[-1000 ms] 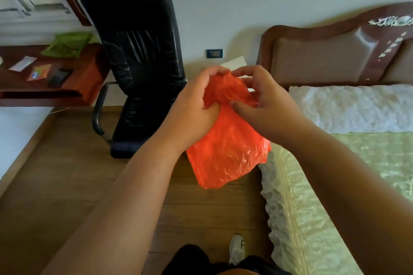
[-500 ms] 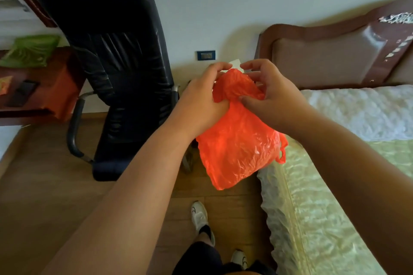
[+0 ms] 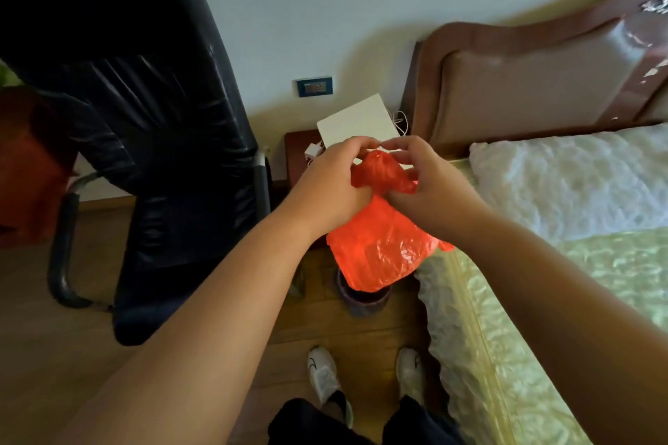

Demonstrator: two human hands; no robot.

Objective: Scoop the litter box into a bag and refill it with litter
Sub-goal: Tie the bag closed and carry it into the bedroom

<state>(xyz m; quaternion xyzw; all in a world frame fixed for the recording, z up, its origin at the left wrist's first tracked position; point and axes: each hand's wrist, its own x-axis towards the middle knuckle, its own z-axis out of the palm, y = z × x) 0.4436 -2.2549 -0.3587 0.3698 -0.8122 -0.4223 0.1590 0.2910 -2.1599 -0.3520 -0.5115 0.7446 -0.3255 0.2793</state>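
An orange plastic bag [image 3: 379,249] hangs in front of me, bunched at its top. My left hand [image 3: 332,184] grips the gathered top from the left. My right hand [image 3: 419,181] pinches the same bunched plastic from the right, fingers curled over it. The bag's lower part sags below both hands, above the wooden floor. No litter box or litter shows in this view.
A black office chair [image 3: 151,141] stands at left. A bed [image 3: 564,264] with a brown headboard fills the right side. Between them sit a nightstand [image 3: 300,144] with a white box [image 3: 358,123] and a dark round container [image 3: 365,300] on the floor. My shoes are below.
The view has swung right and down, so the chair slid left and the nightstand and floor container came into sight. Both hands kept working the bag's top, bunching it tighter.
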